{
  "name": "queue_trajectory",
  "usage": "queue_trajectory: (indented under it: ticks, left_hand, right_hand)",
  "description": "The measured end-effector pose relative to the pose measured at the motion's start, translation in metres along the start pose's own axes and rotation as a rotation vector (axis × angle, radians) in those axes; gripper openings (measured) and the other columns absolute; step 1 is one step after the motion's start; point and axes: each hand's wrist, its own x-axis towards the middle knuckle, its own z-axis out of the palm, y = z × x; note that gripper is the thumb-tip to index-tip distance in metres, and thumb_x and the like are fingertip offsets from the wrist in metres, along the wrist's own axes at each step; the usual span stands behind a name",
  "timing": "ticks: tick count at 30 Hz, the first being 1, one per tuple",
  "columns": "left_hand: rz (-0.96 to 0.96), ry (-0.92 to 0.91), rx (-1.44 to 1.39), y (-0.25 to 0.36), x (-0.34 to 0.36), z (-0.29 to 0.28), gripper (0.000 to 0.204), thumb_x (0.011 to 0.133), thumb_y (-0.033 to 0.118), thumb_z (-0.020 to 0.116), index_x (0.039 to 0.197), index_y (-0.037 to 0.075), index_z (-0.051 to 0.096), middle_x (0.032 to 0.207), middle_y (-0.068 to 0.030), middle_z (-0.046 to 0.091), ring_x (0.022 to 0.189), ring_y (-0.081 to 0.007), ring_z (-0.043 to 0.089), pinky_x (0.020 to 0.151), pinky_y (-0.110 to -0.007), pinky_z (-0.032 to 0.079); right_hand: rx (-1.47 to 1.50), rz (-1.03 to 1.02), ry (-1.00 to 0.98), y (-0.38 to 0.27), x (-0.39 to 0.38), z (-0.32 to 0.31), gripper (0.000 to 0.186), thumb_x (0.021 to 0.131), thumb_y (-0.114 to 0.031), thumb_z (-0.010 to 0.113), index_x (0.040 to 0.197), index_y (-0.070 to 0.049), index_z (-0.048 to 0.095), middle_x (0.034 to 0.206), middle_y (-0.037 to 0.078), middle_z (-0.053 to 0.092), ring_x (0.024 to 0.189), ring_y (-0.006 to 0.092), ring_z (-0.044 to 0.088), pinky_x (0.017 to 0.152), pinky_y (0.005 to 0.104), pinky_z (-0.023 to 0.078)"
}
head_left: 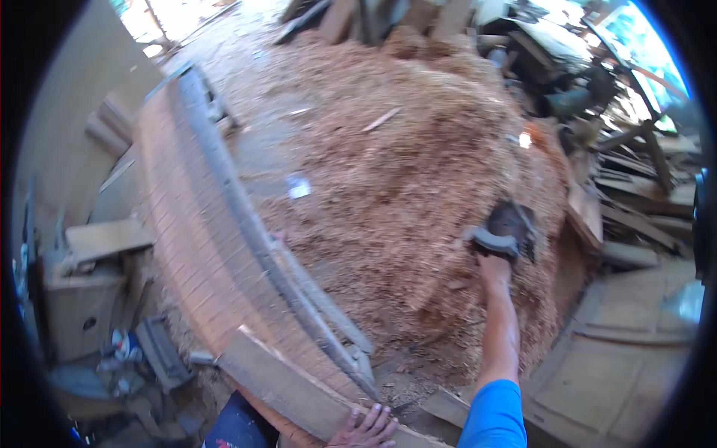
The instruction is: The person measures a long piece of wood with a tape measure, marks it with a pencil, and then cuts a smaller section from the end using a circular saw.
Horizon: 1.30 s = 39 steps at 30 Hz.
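Observation:
My right hand [494, 261] reaches out over a heap of wood shavings [403, 172], the arm stretched forward in a blue sleeve. It is closed round a dark, bulky tool [514, 224] with a grey curved handle; blur hides its exact kind. At the lower edge, my left hand [366, 429] lies flat with fingers spread on a wooden board [299, 381]. That board rests across the near end of a long wooden bench [202, 201], whose slatted top is scored with cross lines.
Wooden panels [620, 358] lie at the right, below a jumble of scrap wood [635, 164]. Planks [351, 19] lean beyond the heap. On the left are a wooden box [82, 306] and loose offcuts [160, 351]. Part of a dark-clothed leg [239, 425] shows beside the bench.

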Motion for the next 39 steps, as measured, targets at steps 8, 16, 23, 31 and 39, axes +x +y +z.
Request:
queue_trajectory:
  ticks: [8,16,23,31,39]
  left_hand:
    - [-0.136,0.055,-0.551,0.012,-0.005,0.01,0.068,0.095,0.054,0.03,0.152,0.016,0.032,0.161,-0.0108,0.026,0.15,-0.0303,0.022,0.121,-0.061,0.012]
    - [-0.18,0.519,-1.937,0.021,-0.005,0.025,0.068,0.098,0.06,0.032,0.153,0.022,0.031,0.163,-0.0073,0.022,0.151,-0.0273,0.016,0.124,-0.053,0.012]
    - [0.09,0.37,-1.17,0.003,-0.001,-0.01,0.086,0.088,0.072,0.041,0.156,0.022,0.024,0.165,-0.0088,0.016,0.152,-0.0335,0.009,0.124,-0.055,0.006]
    - [-0.006,0.051,-0.282,-0.019,-0.012,-0.051,0.059,0.099,0.048,0.045,0.15,0.018,0.039,0.159,-0.0089,0.03,0.151,-0.0263,0.019,0.121,-0.054,0.007]
    - [-1.121,0.76,-0.221,-0.223,-0.088,-0.08,0.083,0.091,0.045,0.06,0.147,-0.006,0.028,0.153,-0.0308,0.027,0.144,-0.0439,0.027,0.12,-0.053,0.019]
  right_hand:
    - [-0.243,-0.086,0.211,-0.008,0.007,0.047,0.028,0.097,-0.021,0.047,0.115,-0.013,0.067,0.114,0.017,0.065,0.107,0.0371,0.064,0.088,0.0472,0.053]
    - [-0.171,-0.345,0.359,-0.053,-0.064,0.022,0.025,0.087,-0.019,0.058,0.109,-0.01,0.068,0.101,0.018,0.064,0.093,0.0353,0.064,0.079,0.0462,0.053]
    - [0.956,-0.297,-0.254,-0.078,-0.326,0.013,0.045,0.087,-0.047,0.067,0.106,-0.006,0.071,0.105,0.02,0.07,0.101,0.0378,0.066,0.088,0.0439,0.052]
    - [0.972,-0.007,-0.614,-0.049,-0.471,0.013,0.051,0.091,-0.048,0.067,0.116,-0.003,0.068,0.112,0.018,0.069,0.106,0.0335,0.064,0.092,0.0411,0.05]
    - [0.726,0.059,-0.586,-0.055,-0.483,0.013,0.063,0.072,-0.061,0.074,0.079,0.0,0.061,0.079,0.023,0.062,0.077,0.0353,0.06,0.07,0.0448,0.045]
